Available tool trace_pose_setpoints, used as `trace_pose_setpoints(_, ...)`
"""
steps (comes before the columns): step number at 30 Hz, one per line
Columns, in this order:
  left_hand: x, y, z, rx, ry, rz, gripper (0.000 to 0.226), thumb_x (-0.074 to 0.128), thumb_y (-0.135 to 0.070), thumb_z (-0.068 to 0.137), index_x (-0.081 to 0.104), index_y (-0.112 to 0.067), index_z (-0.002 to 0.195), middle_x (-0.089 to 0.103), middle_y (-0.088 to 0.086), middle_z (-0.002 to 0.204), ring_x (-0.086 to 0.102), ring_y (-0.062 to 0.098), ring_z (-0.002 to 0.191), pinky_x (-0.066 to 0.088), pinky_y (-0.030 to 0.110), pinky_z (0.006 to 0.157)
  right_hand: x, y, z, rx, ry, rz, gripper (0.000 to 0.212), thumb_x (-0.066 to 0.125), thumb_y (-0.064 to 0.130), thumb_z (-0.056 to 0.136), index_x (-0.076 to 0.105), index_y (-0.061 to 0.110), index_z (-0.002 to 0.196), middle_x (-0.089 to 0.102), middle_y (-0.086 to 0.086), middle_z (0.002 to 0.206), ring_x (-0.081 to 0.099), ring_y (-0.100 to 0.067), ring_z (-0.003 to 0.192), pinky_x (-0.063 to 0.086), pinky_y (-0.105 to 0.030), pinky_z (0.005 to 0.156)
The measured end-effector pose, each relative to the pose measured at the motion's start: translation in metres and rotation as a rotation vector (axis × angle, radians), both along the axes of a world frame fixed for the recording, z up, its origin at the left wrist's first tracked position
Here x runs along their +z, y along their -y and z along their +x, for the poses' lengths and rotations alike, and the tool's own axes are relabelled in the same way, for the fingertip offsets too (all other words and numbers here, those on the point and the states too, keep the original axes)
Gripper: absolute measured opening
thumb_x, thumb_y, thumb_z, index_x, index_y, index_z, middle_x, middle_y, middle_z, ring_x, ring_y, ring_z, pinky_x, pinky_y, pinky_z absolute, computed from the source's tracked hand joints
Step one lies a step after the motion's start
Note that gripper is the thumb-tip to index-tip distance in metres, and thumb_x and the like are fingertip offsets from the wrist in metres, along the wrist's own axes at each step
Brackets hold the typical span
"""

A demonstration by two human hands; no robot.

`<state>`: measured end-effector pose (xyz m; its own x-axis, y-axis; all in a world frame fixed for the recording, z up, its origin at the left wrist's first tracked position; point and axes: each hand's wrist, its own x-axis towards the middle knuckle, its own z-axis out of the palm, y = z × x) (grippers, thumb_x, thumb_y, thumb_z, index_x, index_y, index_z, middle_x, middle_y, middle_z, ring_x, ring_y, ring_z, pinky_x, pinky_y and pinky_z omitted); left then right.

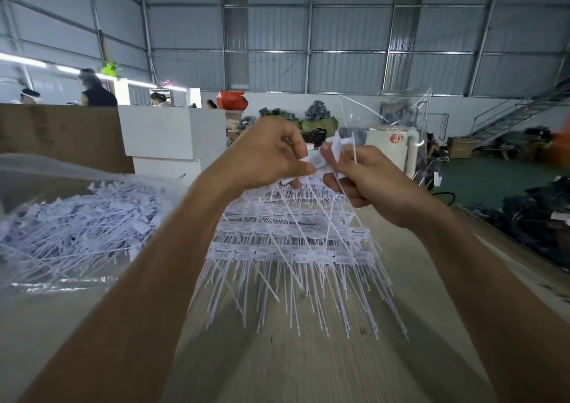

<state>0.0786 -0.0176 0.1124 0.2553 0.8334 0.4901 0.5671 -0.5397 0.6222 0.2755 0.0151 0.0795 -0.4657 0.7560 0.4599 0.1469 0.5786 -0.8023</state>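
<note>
Both at it now: the left hand [268, 152] and right hand [370, 183] pinch the top of the white tag-tie bunch [293, 242], held above the wooden table [308, 368] so its tails dangle free, probably for separating onto the loose pile [77, 226].

This is a factory or warehouse hall, with a corrugated metal roof [339, 17] on steel framing and a metal staircase [518, 112] along the right wall. White plastic tags [277, 248] lie in masses on the table [308, 371]. Cartons [461, 147] and piles of dark goods [536, 214] sit about, and other workers [95, 92] stand far off.
</note>
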Motion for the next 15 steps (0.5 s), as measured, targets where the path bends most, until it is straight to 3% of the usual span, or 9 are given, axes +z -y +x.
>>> trace_pose_setpoints(4,0.000,0.002,0.002,-0.032,-0.046,0.028,0.032,0.085,-0.022,0.069,0.070,-0.005,0.091,0.076,0.006,0.080,0.075,0.020,0.071,0.061,0.039,0.079,-0.004,0.000,0.000,-0.022,0.049,0.105,0.027,0.060,0.032,0.100,0.066,0.006,0.106,0.045,0.000,0.060,0.030,-0.009,0.049,0.025,-0.023,0.044)
trace_pose_setpoints(6,-0.001,0.001,0.004,-0.044,-0.009,0.014,0.032,0.085,-0.019,0.071,0.067,-0.006,0.094,0.076,0.005,0.078,0.075,0.019,0.072,0.059,0.038,0.080,-0.002,0.000,0.002,0.028,0.013,0.057,0.013,0.060,0.031,0.101,0.069,0.021,0.098,0.042,0.002,0.059,0.030,-0.010,0.050,0.023,-0.025,0.046)
trace_pose_setpoints(8,-0.002,-0.001,0.005,0.006,0.016,0.024,0.026,0.082,-0.022,0.080,0.063,-0.011,0.095,0.076,0.003,0.077,0.075,0.020,0.075,0.059,0.039,0.078,0.000,-0.001,0.004,0.048,-0.063,0.019,0.014,0.059,0.030,0.101,0.067,0.031,0.090,0.042,0.004,0.058,0.031,-0.011,0.051,0.023,-0.027,0.046)
trace_pose_setpoints(10,-0.003,-0.003,0.007,0.120,-0.060,0.112,0.020,0.075,-0.033,0.088,0.063,-0.018,0.091,0.074,0.001,0.081,0.073,0.021,0.078,0.059,0.039,0.078,0.001,-0.004,0.005,0.027,-0.181,-0.017,0.012,0.058,0.029,0.102,0.062,0.026,0.091,0.043,0.005,0.057,0.033,-0.010,0.050,0.026,-0.022,0.044)
trace_pose_setpoints(15,-0.005,-0.005,0.014,0.177,-0.107,0.182,0.024,0.055,-0.027,0.102,0.059,-0.028,0.078,0.069,0.002,0.077,0.065,0.020,0.072,0.056,0.038,0.077,-0.001,-0.009,0.007,0.012,-0.316,-0.059,0.005,0.057,0.020,0.102,0.060,0.019,0.106,0.040,0.004,0.058,0.036,-0.007,0.049,0.029,-0.018,0.041)
